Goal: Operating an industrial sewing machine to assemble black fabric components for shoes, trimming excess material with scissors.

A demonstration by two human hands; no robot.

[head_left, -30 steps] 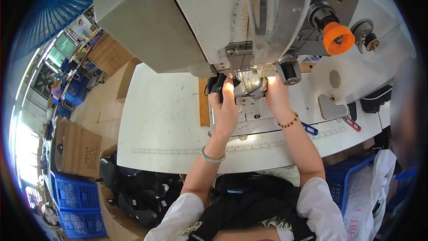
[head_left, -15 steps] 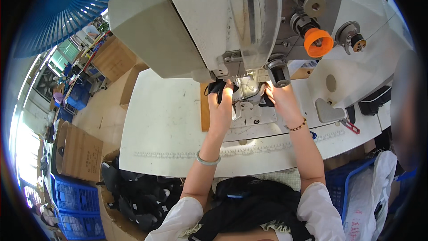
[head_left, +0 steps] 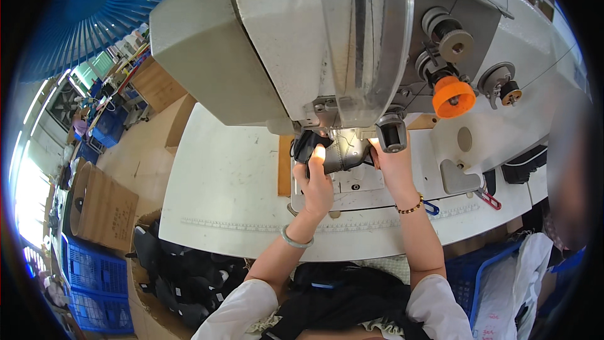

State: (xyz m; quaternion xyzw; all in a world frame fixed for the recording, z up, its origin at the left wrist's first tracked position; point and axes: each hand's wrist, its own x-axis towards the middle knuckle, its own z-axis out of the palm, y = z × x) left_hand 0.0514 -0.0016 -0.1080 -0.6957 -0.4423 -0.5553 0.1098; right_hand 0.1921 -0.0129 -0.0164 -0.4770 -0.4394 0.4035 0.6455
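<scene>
Now, change: both hands sit closer under the sewing machine [head_left: 302, 44] head than a second ago — the work is being fed at the needle.
Left hand [head_left: 316, 182]: fingers closed on the dark piece [head_left: 308, 146].
Right hand [head_left: 390, 164]: pressed against the piece's grey side; its grip is hidden.
Around: orange spool [head_left: 453, 96], white table [head_left: 233, 195], blue crates [head_left: 94, 277].
Obstruction: the machine head hides the needle.

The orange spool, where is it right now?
In the head view the orange spool sits on the sewing machine, upper right, just above and right of the right hand.
</scene>
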